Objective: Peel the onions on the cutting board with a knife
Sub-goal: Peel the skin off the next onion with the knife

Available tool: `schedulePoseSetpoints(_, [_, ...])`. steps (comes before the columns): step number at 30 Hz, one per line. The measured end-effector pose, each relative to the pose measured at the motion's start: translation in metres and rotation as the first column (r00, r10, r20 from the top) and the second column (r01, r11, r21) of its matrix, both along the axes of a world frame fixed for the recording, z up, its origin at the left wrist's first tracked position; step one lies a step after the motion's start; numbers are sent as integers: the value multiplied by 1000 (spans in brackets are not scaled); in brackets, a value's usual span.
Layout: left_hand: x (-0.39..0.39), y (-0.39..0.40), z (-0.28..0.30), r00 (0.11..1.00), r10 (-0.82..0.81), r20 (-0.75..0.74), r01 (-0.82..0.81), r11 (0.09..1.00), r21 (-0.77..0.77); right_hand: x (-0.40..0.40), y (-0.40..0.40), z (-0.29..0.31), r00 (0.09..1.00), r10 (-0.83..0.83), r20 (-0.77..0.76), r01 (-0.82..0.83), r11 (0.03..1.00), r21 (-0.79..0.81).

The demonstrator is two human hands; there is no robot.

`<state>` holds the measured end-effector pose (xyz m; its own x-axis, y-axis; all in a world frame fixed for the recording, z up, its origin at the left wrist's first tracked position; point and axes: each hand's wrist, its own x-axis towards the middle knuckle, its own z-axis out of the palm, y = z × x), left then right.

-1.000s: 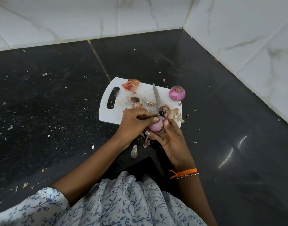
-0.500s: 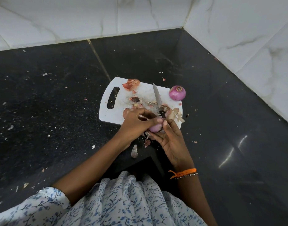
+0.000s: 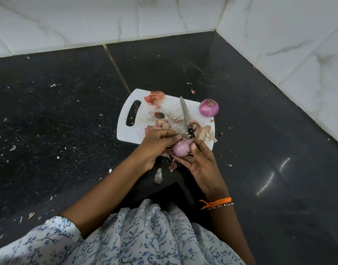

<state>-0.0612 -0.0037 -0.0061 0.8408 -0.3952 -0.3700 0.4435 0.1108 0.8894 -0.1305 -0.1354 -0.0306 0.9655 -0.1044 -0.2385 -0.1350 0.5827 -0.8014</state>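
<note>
A pale purple onion [image 3: 181, 148] is held just over the near edge of the white cutting board [image 3: 137, 131]. My right hand [image 3: 200, 165] cups it from below, thumb on its right side. My left hand [image 3: 156, 145] pinches at its top left, with loose skin hanging under the fingers. The knife [image 3: 185, 113] lies on the board, blade pointing away, its black handle close to my fingers; neither hand holds it. A second, unpeeled purple onion [image 3: 208, 107] sits at the board's far right corner.
Onion skins [image 3: 154, 96] are scattered over the board, and more peel [image 3: 158, 175] lies on the black counter [image 3: 68, 121] by my wrists. White marble walls [image 3: 279, 35] close off the back and right side.
The onion has turned in my hands and more of its peeled surface shows now. My left fingers have shifted along its top, pulling skin away. The knife and second onion have not moved.
</note>
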Motion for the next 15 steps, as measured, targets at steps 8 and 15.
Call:
schedulePoseSetpoints(8, [-4,1,0,981,-114,156,88,983,162,-1,-2,4,998,52,24,-53,998,44])
schedulePoseSetpoints(15, [1,1,2,995,-93,18,92,994,65,-3,0,4,998,46,40,-46,999,-1])
